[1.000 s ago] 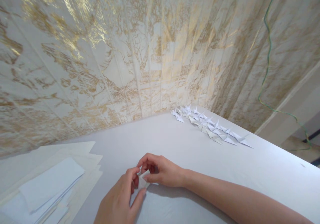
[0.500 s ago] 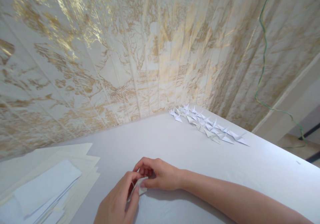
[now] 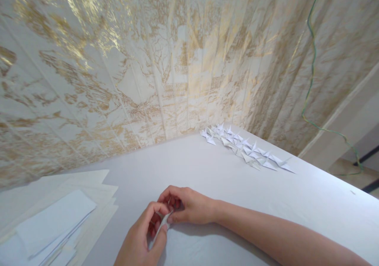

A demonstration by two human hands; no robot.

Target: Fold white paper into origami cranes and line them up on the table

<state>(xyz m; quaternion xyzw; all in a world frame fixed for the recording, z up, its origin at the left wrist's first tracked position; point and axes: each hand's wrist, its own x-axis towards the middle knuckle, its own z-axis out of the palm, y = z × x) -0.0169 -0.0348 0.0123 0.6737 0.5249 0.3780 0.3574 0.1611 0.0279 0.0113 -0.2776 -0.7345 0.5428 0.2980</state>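
Between my two hands, just above the white table (image 3: 177, 167), is a small folded piece of paper (image 3: 164, 220), seen nearly edge-on. My left hand (image 3: 147, 231) pinches its near side between thumb and fingers. At the upper right end, my right hand (image 3: 185, 206) grips it with the thumb in front and the fingers curled behind. Part of the paper is hidden behind the fingers, so its full shape cannot be made out.
Several folded paper cranes (image 3: 242, 147) stand in rows at the back right, near the table edge. Stacked cream sheets (image 3: 102, 193) lie at the left with white paper pieces (image 3: 59, 222) on top. A gold-patterned curtain (image 3: 133, 80) hangs behind; a green cord (image 3: 312, 60) dangles at right.
The folded paper has turned from showing its flat face to nearly edge-on. My left hand has shifted slightly right, with its fingers bent more; my right hand has barely moved.
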